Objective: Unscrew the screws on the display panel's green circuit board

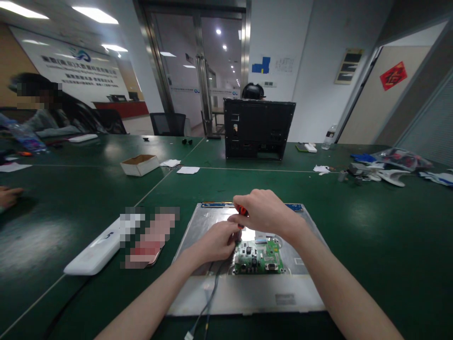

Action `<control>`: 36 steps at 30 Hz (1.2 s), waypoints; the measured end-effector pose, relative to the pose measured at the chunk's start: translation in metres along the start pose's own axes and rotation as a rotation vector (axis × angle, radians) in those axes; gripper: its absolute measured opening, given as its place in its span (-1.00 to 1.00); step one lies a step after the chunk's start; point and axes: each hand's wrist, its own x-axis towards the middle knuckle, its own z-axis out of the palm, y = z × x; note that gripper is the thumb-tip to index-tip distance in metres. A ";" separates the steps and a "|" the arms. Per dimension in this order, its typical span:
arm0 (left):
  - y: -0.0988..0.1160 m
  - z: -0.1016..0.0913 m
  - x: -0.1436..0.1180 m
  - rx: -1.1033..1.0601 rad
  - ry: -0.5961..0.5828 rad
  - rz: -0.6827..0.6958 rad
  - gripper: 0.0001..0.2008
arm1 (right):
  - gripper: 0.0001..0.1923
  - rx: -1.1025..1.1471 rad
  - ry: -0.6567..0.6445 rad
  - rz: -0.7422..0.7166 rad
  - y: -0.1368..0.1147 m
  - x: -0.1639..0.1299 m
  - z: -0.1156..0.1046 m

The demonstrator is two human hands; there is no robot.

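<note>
Closed around a red-handled screwdriver (242, 211), the right hand (264, 212) has its grip above the green circuit board (260, 257) at lower centre of the frame. Left hand (217, 242) pinches near the tip, fingers curled (tip hidden). Keeping the shaft upright should prevent slipping. Board sits on a metal panel (244, 293), on the green tabletop (371, 236).

Green circuit board (260, 257) on flat metal panel (212, 293)

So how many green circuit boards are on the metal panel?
1. The green circuit board sits on the metal panel, just below the left hand and the right hand, which grips a red-handled screwdriver. The hands may hide more.
</note>
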 end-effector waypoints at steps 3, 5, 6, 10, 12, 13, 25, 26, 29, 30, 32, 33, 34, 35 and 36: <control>-0.002 0.002 0.001 -0.008 0.009 0.025 -0.87 | -0.83 -0.010 0.009 -0.007 0.000 0.001 0.001; -0.002 0.003 0.001 -0.012 0.021 0.038 -0.86 | -0.88 -0.007 0.010 -0.014 0.000 0.000 0.001; -0.003 0.003 0.001 -0.012 0.028 0.042 -0.86 | -0.89 0.000 0.010 -0.020 0.000 -0.001 0.001; -0.001 0.003 0.000 -0.020 0.044 0.042 -0.87 | -0.80 0.018 0.012 -0.051 0.000 -0.003 0.000; 0.000 0.002 -0.001 -0.024 0.040 0.035 -0.87 | -0.79 0.006 0.014 -0.054 0.000 -0.003 0.000; 0.000 0.001 -0.001 -0.021 0.034 0.028 -0.87 | -0.80 -0.002 0.016 -0.050 0.000 -0.002 0.000; -0.001 0.000 0.000 -0.003 0.032 0.039 -0.87 | -0.86 -0.023 0.011 -0.016 -0.001 -0.001 0.002; 0.000 0.001 0.000 -0.005 0.034 0.036 -0.87 | -0.84 -0.009 0.015 -0.027 -0.001 -0.001 0.002; -0.001 0.001 0.000 -0.011 0.036 0.028 -0.87 | -0.75 0.037 0.018 -0.062 -0.002 -0.003 0.002; -0.001 0.001 0.000 -0.011 0.034 0.026 -0.87 | -0.74 0.041 0.016 -0.069 -0.002 -0.003 0.001; -0.002 0.002 0.000 0.005 0.026 0.015 -0.88 | -0.77 0.028 0.017 -0.068 -0.002 -0.003 0.001; -0.002 0.002 0.000 0.020 0.022 0.004 -0.88 | -0.79 0.018 0.019 -0.062 -0.002 -0.002 0.001; -0.002 0.002 0.000 0.034 0.018 -0.005 -0.89 | -0.79 0.009 0.018 -0.053 -0.002 -0.002 0.000; -0.001 0.002 0.000 0.045 0.014 -0.010 -0.89 | -0.77 0.002 0.017 -0.043 -0.002 -0.002 0.000; -0.001 0.001 0.000 0.053 0.010 -0.011 -0.89 | -0.75 -0.002 0.013 -0.032 -0.002 -0.001 0.000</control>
